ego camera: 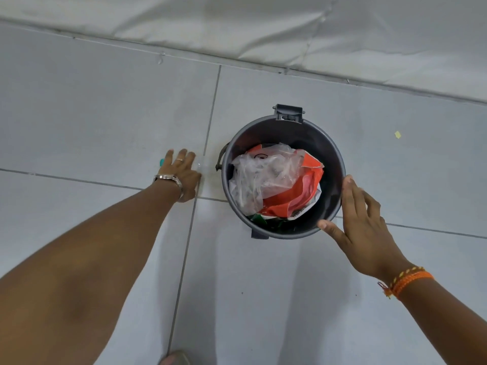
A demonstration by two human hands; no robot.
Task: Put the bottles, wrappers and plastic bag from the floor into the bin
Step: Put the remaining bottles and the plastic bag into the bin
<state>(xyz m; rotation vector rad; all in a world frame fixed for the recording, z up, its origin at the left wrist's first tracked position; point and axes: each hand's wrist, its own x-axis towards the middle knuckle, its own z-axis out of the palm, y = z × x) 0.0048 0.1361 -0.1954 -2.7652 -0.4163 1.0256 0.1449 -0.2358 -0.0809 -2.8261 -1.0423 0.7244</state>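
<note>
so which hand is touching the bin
The right hand, wearing orange bracelets, rests its fingertips on the bin rim. The left hand, wearing a watch, is on a clear bottle beside it.

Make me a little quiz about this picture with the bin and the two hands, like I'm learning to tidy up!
1. True or false: the clear plastic bag is already inside the bin.
2. Which hand is at the bin's rim: the left hand or the right hand?
3. What is the left hand reaching down onto on the floor?

Key:
1. True. It lies on top of an orange wrapper in the bin.
2. The right hand, its fingers spread at the near right edge.
3. A clear bottle with a teal cap, mostly hidden under the hand, lying beside the bin.
</note>
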